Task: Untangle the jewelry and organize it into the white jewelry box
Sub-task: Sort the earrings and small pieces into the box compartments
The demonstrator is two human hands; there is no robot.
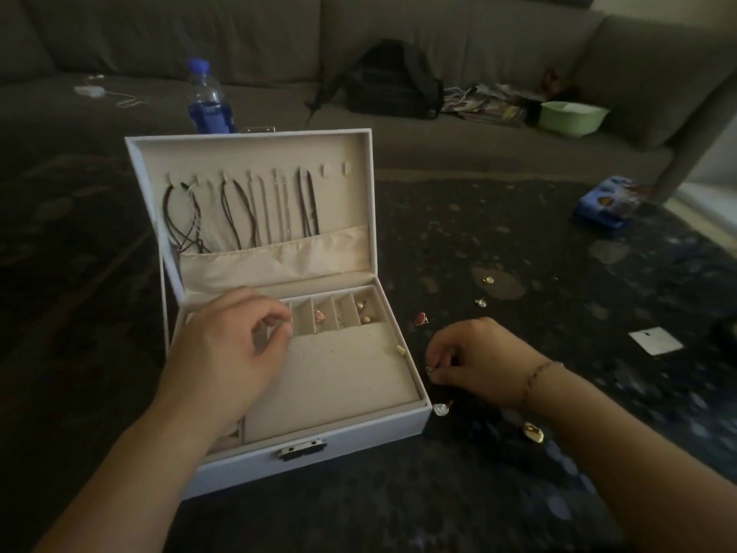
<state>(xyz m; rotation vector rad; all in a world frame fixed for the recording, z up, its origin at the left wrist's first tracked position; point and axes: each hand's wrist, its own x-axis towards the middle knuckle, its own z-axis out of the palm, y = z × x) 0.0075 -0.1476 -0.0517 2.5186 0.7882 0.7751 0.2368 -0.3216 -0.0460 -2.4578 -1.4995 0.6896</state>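
The white jewelry box [351,435] stands open on the dark patterned surface. Several cord necklaces [239,213] hang from hooks inside its lid. Small pieces lie in the back compartments, among them a pink one [319,315] and gold ones [363,311]. My left hand [231,353] hovers over the box's left compartments with fingers curled, thumb and fingertips pinched together; what they hold is hidden. My right hand [474,361] is just right of the box and pinches a small piece of jewelry [430,370]. A red piece [420,319], a white-and-red piece [442,409] and a gold pendant [533,432] lie nearby.
Two small earrings [484,291] lie farther right, and a white card [656,341] beyond them. A blue bottle [208,99] stands behind the box. A grey sofa holds a black bag [393,81] and a green bowl [572,117]. A blue box [606,205] sits at right.
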